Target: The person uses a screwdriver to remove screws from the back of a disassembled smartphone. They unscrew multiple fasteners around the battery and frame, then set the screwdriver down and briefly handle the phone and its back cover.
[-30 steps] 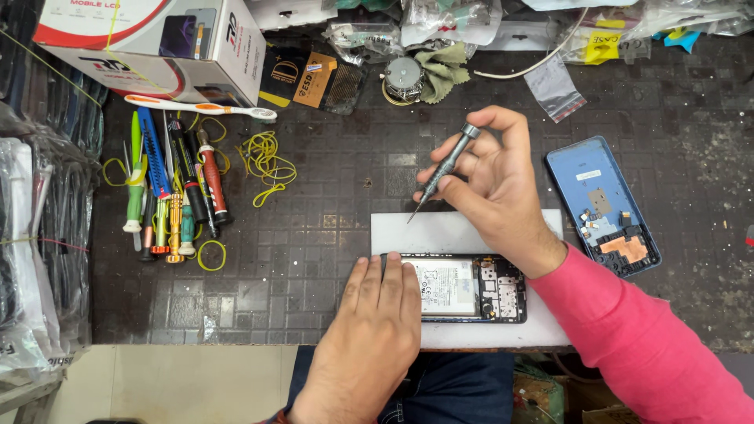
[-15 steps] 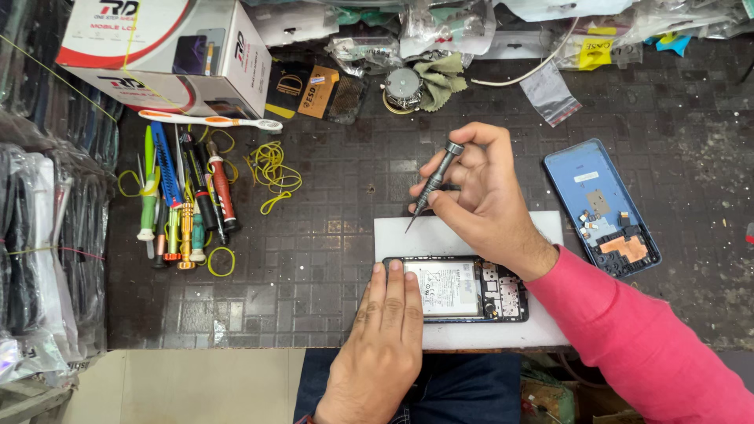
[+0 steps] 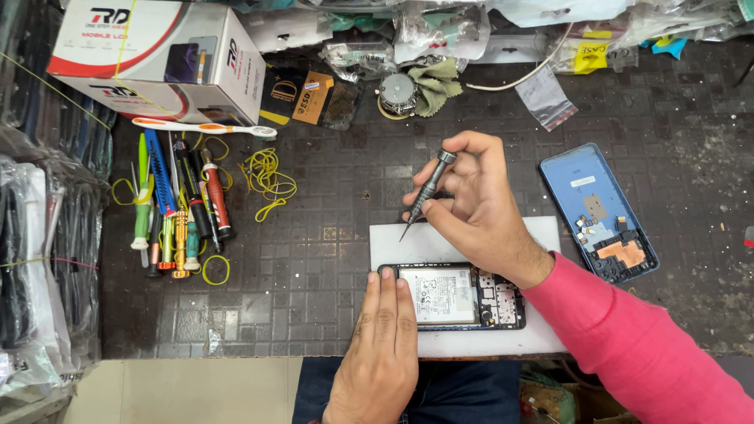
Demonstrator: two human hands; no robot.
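The right hand (image 3: 479, 200) pinches a slim grey metal precision screwdriver (image 3: 425, 193) between thumb and fingers, the fingers curled closed around its shaft. The driver tilts, its cap up and its tip down on the white rectangular work pad (image 3: 408, 243), just above the opened black smartphone with its back removed (image 3: 459, 296), tip and phone apart. The arm behind that hand wears a pink sleeve (image 3: 628, 345).

The left hand (image 3: 381, 345) lies flat, fingers straight and together, their tips pressing on the left end of the phone; it holds nothing closed in its grip. The phone lies lengthwise along the pad's near edge, its pale battery and circuit board showing.

Right of the phone, off the pad, lies a blue plastic phone back cover (image 3: 598, 212), inside face up. Well left of the phone sits a row of coloured screwdrivers and tweezers (image 3: 177, 208) with yellow rubber bands (image 3: 269, 182) beside them. Farther up and left of the phone rests a white toothbrush with an orange grip (image 3: 204, 127) and a white and red cardboard box (image 3: 149, 59). All sit on a dark tiled rubber bench mat (image 3: 314, 267).
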